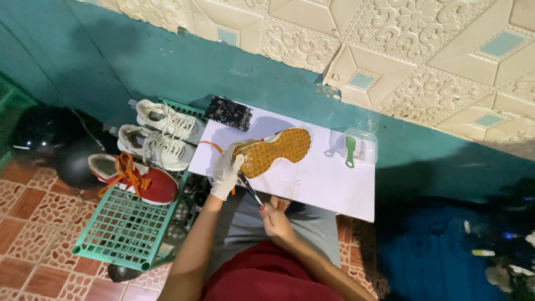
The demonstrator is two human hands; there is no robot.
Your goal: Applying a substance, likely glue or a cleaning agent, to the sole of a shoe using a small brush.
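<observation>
Head view, looking down at a white surface point(312, 184) set against a teal wall.

Shoe point(271, 151) lies sole up on the surface, toward its left edge, yellow-orange studded outsole facing the camera, orange lace trailing off to the left. Left hand point(226, 174), in a white glove, is closed around the heel end and steadies the shoe. Right hand point(277, 222), bare, is closed on a thin dark tool point(250, 191); its tip sits at the heel part of the sole, just beside the gloved fingers. Exact kind of tool cannot be told; it reads as a slim pick or brush handle.

Step in hand, as judged: working the sole tread with the tool, at the heel end, while the other hand holds the shoe still.

Next move, as judged: needs a firm hold by the left hand so the shoe does not rock, and short controlled strokes of the tool kept clear of the glove. Moving on toward the toe would call for shifting the grip or turning the shoe.

Nearby: green brush point(350, 151) resting on a clear tub point(363, 146) at the back right of the surface; a dark patterned pouch point(228, 113) at the back left. Left of the surface, a green rack point(125, 228) carries 2 white sneakers point(161, 134) and 1 red sneaker point(136, 178) with orange laces.
</observation>
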